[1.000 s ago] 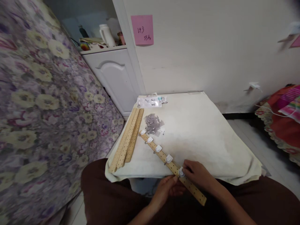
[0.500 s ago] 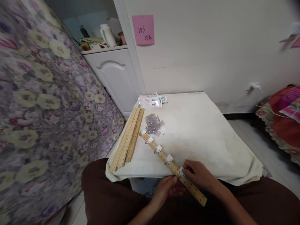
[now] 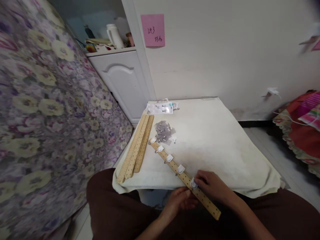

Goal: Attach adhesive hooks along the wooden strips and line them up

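Biggest thing I've got on my feed is the cloth-covered table, with bare wood strips lying on its left side. The tagged strip slants from mid-left out past the near edge. My right hand is curled, thumb pinching the nearest tag against it. Left hand is curled at the strip's left edge; can't tell what those fingertips pinch. Grey baggies sit just beyond the strip's far end.
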The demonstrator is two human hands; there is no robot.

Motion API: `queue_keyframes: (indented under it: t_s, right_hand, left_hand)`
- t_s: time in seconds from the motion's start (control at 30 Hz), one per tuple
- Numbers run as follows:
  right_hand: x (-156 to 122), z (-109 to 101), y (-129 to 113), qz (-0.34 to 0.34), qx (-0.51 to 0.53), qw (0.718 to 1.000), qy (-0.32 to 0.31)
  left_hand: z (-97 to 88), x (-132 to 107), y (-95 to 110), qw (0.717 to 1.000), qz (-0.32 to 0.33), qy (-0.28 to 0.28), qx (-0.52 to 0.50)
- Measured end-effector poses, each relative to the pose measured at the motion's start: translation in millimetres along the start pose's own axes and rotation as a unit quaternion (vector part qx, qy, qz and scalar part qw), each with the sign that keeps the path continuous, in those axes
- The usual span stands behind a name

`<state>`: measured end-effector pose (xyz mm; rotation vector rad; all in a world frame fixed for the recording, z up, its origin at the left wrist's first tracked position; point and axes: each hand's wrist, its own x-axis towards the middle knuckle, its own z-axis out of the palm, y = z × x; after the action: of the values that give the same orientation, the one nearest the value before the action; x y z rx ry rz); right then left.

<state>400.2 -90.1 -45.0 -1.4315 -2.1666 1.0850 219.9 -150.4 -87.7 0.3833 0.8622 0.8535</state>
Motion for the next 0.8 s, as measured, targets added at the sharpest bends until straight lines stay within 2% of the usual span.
queue_keyframes:
  t_s: [0.8]
  right_hand:
    - [0.4, -0.5, 2.4, 0.0, 0.015, 1.0, -0.002]
  left_hand:
    - [3.2, -1.8, 2.4, 1.0, -0.001, 0.004, -0.002]
